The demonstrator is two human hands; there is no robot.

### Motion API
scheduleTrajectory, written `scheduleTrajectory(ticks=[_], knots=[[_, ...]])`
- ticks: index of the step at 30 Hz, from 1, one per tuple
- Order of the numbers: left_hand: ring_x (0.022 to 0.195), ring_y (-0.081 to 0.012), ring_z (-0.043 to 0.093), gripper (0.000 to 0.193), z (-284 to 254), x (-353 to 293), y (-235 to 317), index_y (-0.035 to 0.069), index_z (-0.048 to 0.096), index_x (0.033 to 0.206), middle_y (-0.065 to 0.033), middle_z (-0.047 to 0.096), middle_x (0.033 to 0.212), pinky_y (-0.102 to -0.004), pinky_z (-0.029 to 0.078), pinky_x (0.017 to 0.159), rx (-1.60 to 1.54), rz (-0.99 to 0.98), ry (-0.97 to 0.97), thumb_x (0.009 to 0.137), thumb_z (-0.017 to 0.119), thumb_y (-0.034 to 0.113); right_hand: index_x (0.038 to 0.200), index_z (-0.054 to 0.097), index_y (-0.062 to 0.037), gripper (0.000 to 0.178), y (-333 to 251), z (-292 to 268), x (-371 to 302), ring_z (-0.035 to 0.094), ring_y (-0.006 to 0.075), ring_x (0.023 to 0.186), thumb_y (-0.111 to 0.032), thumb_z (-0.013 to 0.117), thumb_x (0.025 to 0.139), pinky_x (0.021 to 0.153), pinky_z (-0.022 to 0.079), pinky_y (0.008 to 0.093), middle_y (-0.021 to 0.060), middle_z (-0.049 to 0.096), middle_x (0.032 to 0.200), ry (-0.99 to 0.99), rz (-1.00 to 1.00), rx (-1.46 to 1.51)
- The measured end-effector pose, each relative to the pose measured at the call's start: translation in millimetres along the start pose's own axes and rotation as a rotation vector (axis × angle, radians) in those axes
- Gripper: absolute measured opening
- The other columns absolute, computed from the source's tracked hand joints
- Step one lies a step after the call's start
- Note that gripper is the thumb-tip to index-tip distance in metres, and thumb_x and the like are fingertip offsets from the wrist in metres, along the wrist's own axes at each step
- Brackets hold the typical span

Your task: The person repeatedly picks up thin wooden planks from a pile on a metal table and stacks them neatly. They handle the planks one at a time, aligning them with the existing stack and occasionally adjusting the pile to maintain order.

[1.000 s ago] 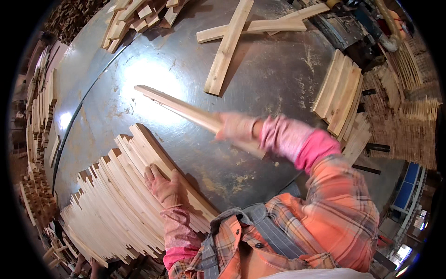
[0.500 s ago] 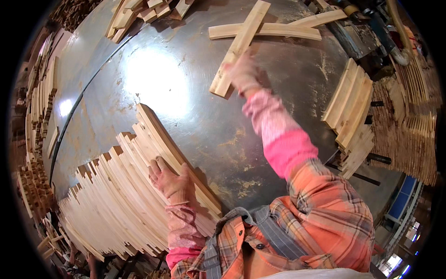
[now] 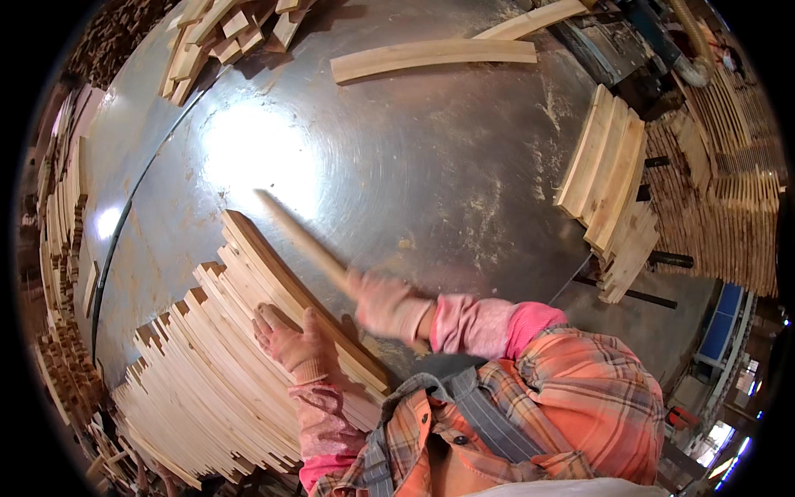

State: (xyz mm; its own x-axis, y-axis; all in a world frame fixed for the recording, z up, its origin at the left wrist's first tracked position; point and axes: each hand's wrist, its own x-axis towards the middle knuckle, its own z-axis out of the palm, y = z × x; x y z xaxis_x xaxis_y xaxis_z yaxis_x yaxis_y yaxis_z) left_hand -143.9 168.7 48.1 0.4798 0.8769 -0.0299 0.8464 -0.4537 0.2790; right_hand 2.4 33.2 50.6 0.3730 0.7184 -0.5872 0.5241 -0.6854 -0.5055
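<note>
My right hand (image 3: 387, 306), blurred by motion, is closed round a wooden strip (image 3: 300, 235) just right of a tightly packed row of strips. The held strip slants up to the left over the metal tabletop (image 3: 464, 182). My left hand (image 3: 290, 341) lies on the right part of the packed strips (image 3: 190, 373), its fingers spread and gripping nothing. Both hands wear pale pinkish gloves. Beyond them, a slightly curved wooden strip (image 3: 431, 60) lies crosswise, and another strip (image 3: 534, 20) sits at an angle behind its right end.
A loose heap of wood pieces (image 3: 224, 33) stands at the far left. Stacked boards (image 3: 604, 166) lie along the right edge, near a machine with a hose (image 3: 696, 50). A black cable (image 3: 137, 186) runs across the left side. More stacked wood (image 3: 712, 215) stands beyond the table.
My right hand has lifted the upper crossing strip off the others and brought it toward me, beside the packed row. My left hand has stayed on the row. The view has shifted slightly.
</note>
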Motion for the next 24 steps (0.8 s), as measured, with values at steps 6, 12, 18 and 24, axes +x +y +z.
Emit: scheduleTrajectory(ticks=[6,12,18,24], knots=[[0.150,-0.0426,0.032,0.097,4.9,1.5,-2.7,0.002,0.045,0.153,-0.0211,0.040,0.161,-0.0505,0.026,0.125,0.113,0.032,-0.051,0.074,0.084,0.044,0.155,0.038,-0.0020,0.063,35.5,-63.7,36.1,0.070,0.0344,0.105,-0.028,0.057,0.101,0.091,0.058,0.0472,0.0255,0.066,0.121,0.077,-0.297,-0.052],[0.149,-0.0428,0.033,0.096,6.6,0.3,-13.3,0.002,0.047,0.151,-0.0207,0.040,0.160,-0.0525,0.028,0.123,0.131,0.067,-0.047,0.072,0.085,0.041,0.145,0.046,-0.0049,0.073,162.5,-303.2,164.3,0.056,0.0368,0.132,-0.019,0.079,0.081,0.103,0.047,0.0519,0.0201,0.057,0.142,0.617,0.183,-0.506],[0.148,-0.0442,0.034,0.095,5.8,3.4,-18.7,0.002,0.047,0.150,-0.0233,0.042,0.159,-0.0531,0.028,0.123,0.140,0.089,-0.069,0.069,0.084,0.036,0.140,0.049,-0.0031,0.069,141.9,-277.7,193.5,0.070,0.0378,0.111,-0.019,0.078,0.079,0.091,0.057,0.0509,0.0218,0.071,0.117,0.291,0.060,-0.437],[0.148,-0.0445,0.035,0.096,10.3,0.0,-15.5,0.003,0.048,0.151,-0.0235,0.043,0.158,-0.0527,0.028,0.124,0.117,0.028,-0.042,0.068,0.084,0.035,0.157,0.013,0.0135,0.092,41.1,-137.9,98.6,0.073,0.0369,0.092,-0.038,0.063,0.098,0.078,0.062,0.0471,0.0263,0.068,0.111,-0.216,-0.023,-0.089]])
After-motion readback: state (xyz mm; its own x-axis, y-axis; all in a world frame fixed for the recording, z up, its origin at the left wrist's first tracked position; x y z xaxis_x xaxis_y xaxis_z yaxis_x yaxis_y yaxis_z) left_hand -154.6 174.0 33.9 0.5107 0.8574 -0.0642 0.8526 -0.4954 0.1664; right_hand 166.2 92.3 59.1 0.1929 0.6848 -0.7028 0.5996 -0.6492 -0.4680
